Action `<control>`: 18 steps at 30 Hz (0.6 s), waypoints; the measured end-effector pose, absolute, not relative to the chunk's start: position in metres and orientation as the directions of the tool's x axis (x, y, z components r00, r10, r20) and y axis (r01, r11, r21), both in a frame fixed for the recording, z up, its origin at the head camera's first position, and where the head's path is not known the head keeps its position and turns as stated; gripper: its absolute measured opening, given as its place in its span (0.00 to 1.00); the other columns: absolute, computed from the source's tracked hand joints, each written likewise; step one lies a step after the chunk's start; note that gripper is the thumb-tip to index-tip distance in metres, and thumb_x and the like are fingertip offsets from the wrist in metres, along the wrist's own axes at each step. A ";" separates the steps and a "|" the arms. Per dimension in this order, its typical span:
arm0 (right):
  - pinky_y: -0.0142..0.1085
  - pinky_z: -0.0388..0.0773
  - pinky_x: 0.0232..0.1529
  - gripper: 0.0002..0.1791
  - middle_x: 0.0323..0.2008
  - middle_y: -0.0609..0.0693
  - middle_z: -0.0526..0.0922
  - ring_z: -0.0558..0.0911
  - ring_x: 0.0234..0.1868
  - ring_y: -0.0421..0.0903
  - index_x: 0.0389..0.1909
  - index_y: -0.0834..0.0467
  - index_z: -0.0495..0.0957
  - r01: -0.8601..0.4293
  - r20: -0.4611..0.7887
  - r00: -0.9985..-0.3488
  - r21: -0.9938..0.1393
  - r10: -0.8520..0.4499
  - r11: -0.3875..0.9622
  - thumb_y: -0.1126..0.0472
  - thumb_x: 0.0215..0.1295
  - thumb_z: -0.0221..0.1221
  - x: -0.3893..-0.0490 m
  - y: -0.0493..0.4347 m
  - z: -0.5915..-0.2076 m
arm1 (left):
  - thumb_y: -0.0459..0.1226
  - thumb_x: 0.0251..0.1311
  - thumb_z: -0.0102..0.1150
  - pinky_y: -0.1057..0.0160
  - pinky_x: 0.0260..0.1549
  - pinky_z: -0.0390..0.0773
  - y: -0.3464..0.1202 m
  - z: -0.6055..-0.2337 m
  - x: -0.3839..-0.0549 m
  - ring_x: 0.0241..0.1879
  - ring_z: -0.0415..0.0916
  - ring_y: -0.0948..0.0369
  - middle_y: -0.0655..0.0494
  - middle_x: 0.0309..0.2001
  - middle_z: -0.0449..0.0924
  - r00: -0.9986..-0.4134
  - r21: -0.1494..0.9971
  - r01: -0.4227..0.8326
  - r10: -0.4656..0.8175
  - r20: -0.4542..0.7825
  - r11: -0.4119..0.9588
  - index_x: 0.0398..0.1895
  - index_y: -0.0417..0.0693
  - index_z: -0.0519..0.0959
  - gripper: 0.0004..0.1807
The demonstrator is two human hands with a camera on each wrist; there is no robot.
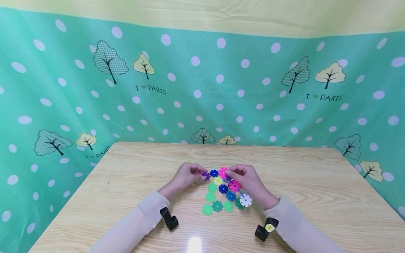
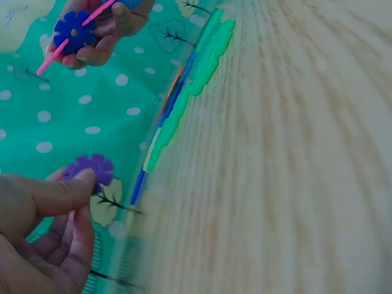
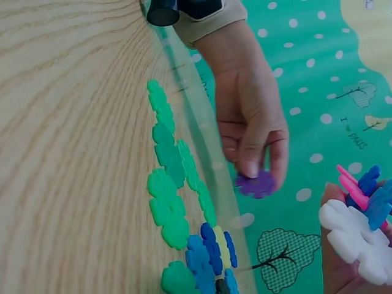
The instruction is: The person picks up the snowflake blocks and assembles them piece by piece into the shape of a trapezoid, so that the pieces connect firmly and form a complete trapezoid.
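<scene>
My left hand (image 1: 186,175) pinches a purple notched disc (image 2: 90,171) between thumb and fingers, above the table. My right hand (image 1: 250,178) holds a joined string of snowflake discs, to the right of it. In that string are a pink disc (image 1: 235,186), a white disc (image 3: 355,240) at the near end, and blue discs (image 2: 75,32) set crosswise to the pink ones. Apart from each other, the purple disc and the string are both raised. Part of the string is hidden by the right fingers.
Below the hands, light green discs (image 1: 207,209), a teal disc (image 1: 217,206), dark blue discs (image 1: 223,189) and a pale yellow disc (image 1: 218,180) lie on the wooden table (image 1: 126,196). A dotted green cloth (image 1: 202,77) hangs behind the far edge.
</scene>
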State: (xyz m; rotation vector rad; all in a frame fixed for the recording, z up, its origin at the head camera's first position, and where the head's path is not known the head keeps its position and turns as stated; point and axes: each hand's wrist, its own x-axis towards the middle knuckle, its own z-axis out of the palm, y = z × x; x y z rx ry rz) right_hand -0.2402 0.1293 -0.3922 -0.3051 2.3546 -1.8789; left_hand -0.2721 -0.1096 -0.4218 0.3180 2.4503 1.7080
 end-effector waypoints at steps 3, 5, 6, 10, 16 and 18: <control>0.28 0.75 0.33 0.12 0.30 0.48 0.82 0.78 0.32 0.41 0.37 0.66 0.80 -0.076 0.030 -0.976 -0.975 -0.214 0.210 0.60 0.62 0.61 -0.239 0.129 -0.394 | 0.26 0.49 0.65 0.61 0.34 0.82 -0.107 -0.415 -0.267 0.32 0.79 0.61 0.51 0.35 0.84 -0.964 0.944 0.134 0.260 0.054 0.301 0.39 0.42 0.83 0.12; 0.28 0.76 0.33 0.12 0.30 0.48 0.83 0.78 0.32 0.41 0.37 0.67 0.80 -0.072 0.028 -0.977 -0.976 -0.210 0.207 0.60 0.62 0.61 -0.240 0.128 -0.394 | 0.27 0.50 0.65 0.62 0.35 0.82 -0.104 -0.409 -0.264 0.32 0.80 0.62 0.49 0.36 0.84 -0.960 0.948 0.165 0.264 0.091 0.273 0.39 0.41 0.83 0.11; 0.27 0.76 0.34 0.11 0.30 0.48 0.83 0.78 0.33 0.41 0.37 0.67 0.80 -0.070 0.026 -0.978 -0.976 -0.208 0.206 0.60 0.63 0.61 -0.240 0.128 -0.394 | 0.27 0.50 0.66 0.63 0.36 0.82 -0.102 -0.406 -0.261 0.32 0.80 0.62 0.49 0.36 0.84 -0.958 0.948 0.179 0.266 0.107 0.262 0.39 0.40 0.83 0.11; 0.27 0.77 0.36 0.11 0.32 0.49 0.83 0.79 0.34 0.41 0.38 0.67 0.80 -0.065 0.022 -0.978 -0.977 -0.210 0.202 0.60 0.63 0.60 -0.240 0.128 -0.395 | 0.28 0.51 0.66 0.67 0.35 0.81 -0.095 -0.397 -0.252 0.31 0.80 0.64 0.47 0.36 0.84 -0.950 0.954 0.218 0.269 0.158 0.208 0.38 0.38 0.83 0.10; 0.28 0.77 0.36 0.12 0.31 0.49 0.84 0.79 0.33 0.42 0.36 0.66 0.80 -0.061 0.015 -0.977 -0.975 -0.214 0.212 0.59 0.63 0.60 -0.240 0.129 -0.394 | 0.28 0.53 0.65 0.69 0.33 0.80 -0.087 -0.389 -0.244 0.31 0.79 0.64 0.45 0.36 0.84 -0.953 0.963 0.226 0.238 0.188 0.145 0.37 0.37 0.83 0.08; 0.28 0.77 0.36 0.12 0.30 0.49 0.83 0.79 0.33 0.42 0.36 0.66 0.80 -0.055 0.009 -0.977 -0.976 -0.214 0.210 0.58 0.63 0.60 -0.240 0.129 -0.393 | 0.28 0.53 0.65 0.69 0.32 0.80 -0.087 -0.389 -0.244 0.30 0.79 0.63 0.43 0.36 0.84 -0.954 0.963 0.228 0.230 0.192 0.141 0.37 0.37 0.83 0.07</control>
